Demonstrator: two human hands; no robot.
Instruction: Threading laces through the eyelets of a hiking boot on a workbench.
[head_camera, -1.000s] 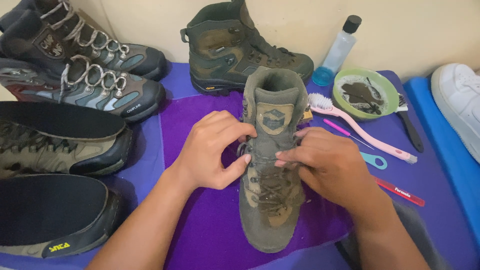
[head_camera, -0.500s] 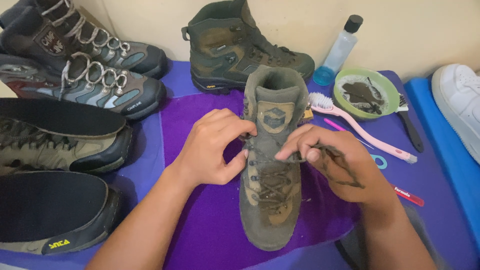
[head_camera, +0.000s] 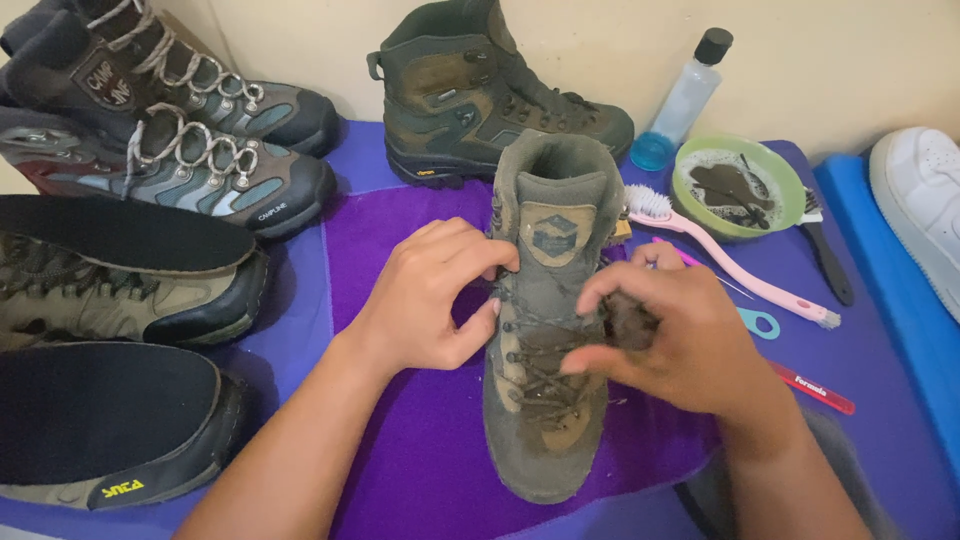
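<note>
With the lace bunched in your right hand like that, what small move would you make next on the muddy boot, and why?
Probably draw the right hand outward to pull the bunched lace free of the next eyelet. The left hand pinches the upper edge of the muddy boot, bracing it, while crossings lower down remain threaded.

The right hand (head_camera: 668, 335) is covering the muddy boot's (head_camera: 545, 330) right lace hooks, the bunched lace (head_camera: 628, 322) is blurring, and the white shoe (head_camera: 922, 205) is running off the right edge.
</note>
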